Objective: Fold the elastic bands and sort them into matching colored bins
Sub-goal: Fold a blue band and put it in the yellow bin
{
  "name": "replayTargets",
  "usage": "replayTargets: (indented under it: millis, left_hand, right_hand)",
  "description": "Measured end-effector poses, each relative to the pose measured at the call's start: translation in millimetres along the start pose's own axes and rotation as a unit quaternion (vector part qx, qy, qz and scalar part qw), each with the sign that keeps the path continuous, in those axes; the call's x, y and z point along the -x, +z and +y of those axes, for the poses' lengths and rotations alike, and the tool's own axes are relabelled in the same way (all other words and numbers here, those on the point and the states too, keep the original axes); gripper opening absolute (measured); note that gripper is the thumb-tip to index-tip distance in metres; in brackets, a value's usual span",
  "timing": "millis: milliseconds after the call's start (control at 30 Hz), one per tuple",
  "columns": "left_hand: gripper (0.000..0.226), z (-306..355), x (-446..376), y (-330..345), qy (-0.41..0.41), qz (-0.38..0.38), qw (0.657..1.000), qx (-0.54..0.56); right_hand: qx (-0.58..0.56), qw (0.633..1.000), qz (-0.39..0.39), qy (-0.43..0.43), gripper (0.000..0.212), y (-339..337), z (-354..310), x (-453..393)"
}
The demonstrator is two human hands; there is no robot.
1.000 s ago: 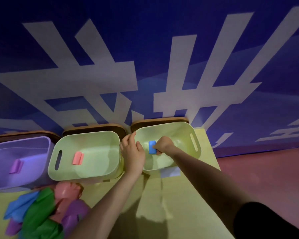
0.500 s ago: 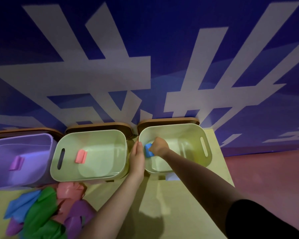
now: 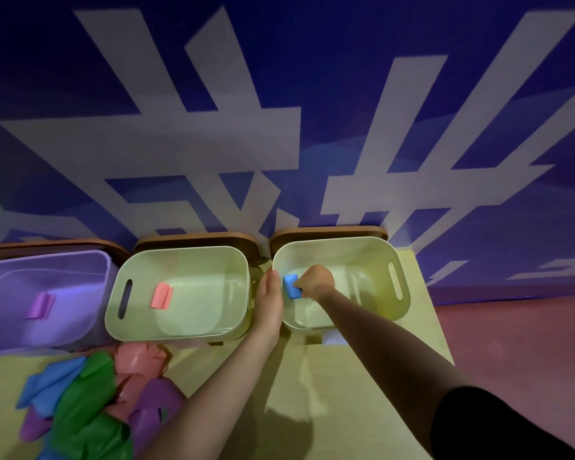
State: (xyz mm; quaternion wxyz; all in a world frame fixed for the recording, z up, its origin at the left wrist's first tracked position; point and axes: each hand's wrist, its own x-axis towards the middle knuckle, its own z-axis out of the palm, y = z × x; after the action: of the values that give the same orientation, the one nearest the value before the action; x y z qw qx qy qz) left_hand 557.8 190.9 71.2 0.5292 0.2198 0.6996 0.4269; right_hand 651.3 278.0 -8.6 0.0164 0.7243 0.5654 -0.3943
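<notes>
The blue tab (image 3: 292, 286) sits at the right bin's (image 3: 372, 247) nine-o'clock wall, pinched by the right hand (image 3: 316, 282). The left hand (image 3: 270, 295) rests flat outside, steadying. Best seat the tab squarely before letting go.

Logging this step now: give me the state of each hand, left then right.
Left hand: open, straight fingers resting against the rim of the right-hand bin.
Right hand: closed, pinching the blue tag inside that bin.
</notes>
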Motion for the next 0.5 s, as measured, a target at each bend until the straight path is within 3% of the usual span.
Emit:
replayTargets:
  millis: [233,333,400,500]
  left_hand:
    - [0.048,-2,6,-8,-0.039,0.0,0.999,0.001]
    - [0.037,0,17,-15,-0.035,0.015,0.999,-0.014]
    - [0.03,-5,23,-22,-0.04,0.006,0.999,-0.02]
    - [0.033,-14,35,-32,-0.059,-0.02,0.998,-0.009]
  right_hand:
    - [0.001,1.0,0.0,-0.01,0.023,-12,-3,7]
    - [-0.008,1.0,-0.009,-0.02,0.029,-21,-7,18]
    - [-0.046,0.998,-0.012,-0.045,0.023,-30,-10,34]
    - [-0.195,0.974,0.032,-0.111,0.021,-44,-12,78]
